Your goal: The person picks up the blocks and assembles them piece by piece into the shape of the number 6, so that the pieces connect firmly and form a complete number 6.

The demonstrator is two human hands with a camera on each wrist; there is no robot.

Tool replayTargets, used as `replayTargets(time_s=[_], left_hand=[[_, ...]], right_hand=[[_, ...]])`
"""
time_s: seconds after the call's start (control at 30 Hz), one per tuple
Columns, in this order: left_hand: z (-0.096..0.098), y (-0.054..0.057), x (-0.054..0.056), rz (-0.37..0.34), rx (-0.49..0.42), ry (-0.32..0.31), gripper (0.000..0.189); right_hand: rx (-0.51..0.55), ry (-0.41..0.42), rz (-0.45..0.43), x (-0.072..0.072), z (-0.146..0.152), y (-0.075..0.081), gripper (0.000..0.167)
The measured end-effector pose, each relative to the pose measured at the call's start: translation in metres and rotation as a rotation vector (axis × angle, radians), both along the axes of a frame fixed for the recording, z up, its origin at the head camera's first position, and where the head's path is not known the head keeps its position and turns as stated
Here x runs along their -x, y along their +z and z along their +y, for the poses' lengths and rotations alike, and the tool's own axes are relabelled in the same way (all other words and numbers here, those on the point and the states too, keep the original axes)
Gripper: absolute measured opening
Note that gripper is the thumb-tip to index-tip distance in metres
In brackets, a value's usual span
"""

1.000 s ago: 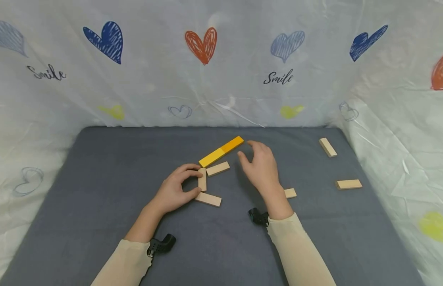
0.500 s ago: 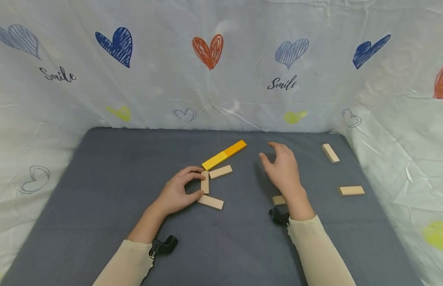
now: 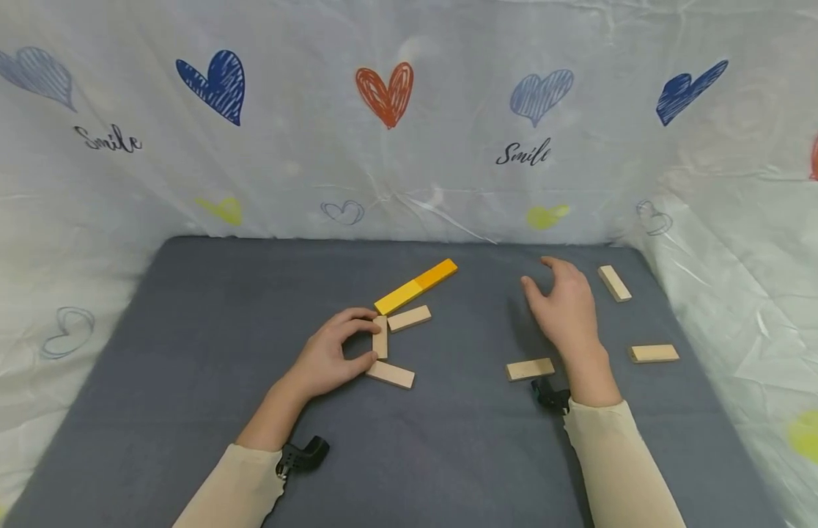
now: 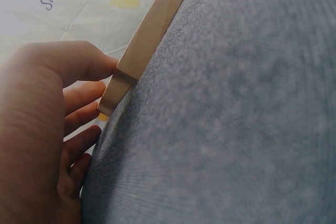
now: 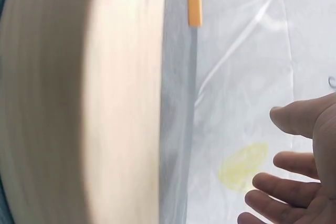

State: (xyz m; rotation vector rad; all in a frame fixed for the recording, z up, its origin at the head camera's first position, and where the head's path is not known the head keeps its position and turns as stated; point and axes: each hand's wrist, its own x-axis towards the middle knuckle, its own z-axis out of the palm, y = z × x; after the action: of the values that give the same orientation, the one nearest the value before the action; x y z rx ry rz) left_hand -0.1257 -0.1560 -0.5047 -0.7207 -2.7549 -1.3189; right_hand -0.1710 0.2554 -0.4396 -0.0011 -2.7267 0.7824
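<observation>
On the grey cloth, my left hand (image 3: 330,356) holds an upright-lying plain wooden block (image 3: 380,337), thumb near its lower end and fingers at its upper end. A second wooden block (image 3: 410,317) slants away from its top, and a third block (image 3: 391,375) from its bottom, close to the thumb. Just beyond lie two yellow-orange blocks (image 3: 415,287), end to end. My right hand (image 3: 567,312) hovers with fingers spread and nothing between them. Below it lies a wooden block (image 3: 530,369), seen large and blurred in the right wrist view as a pale block (image 5: 123,98).
Two more wooden blocks lie at the right: a slanted one (image 3: 614,284) near the back corner and a level one (image 3: 654,353) nearer the right edge. A white sheet (image 3: 448,95) printed with hearts hangs behind the table.
My right hand has moved to the right, away from the yellow-orange blocks, uncovering the wooden block beneath it. The left hand stays at its block. The whole head view has shifted slightly.
</observation>
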Motion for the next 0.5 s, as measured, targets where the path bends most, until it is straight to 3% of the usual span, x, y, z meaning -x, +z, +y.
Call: replayTargets(time_s=[0.5], left_hand=[[0.001,-0.002,0.001,0.0,-0.011,-0.007,0.04]], right_hand=[[0.013,-0.085,-0.013,0.007,0.05,-0.003,0.059]])
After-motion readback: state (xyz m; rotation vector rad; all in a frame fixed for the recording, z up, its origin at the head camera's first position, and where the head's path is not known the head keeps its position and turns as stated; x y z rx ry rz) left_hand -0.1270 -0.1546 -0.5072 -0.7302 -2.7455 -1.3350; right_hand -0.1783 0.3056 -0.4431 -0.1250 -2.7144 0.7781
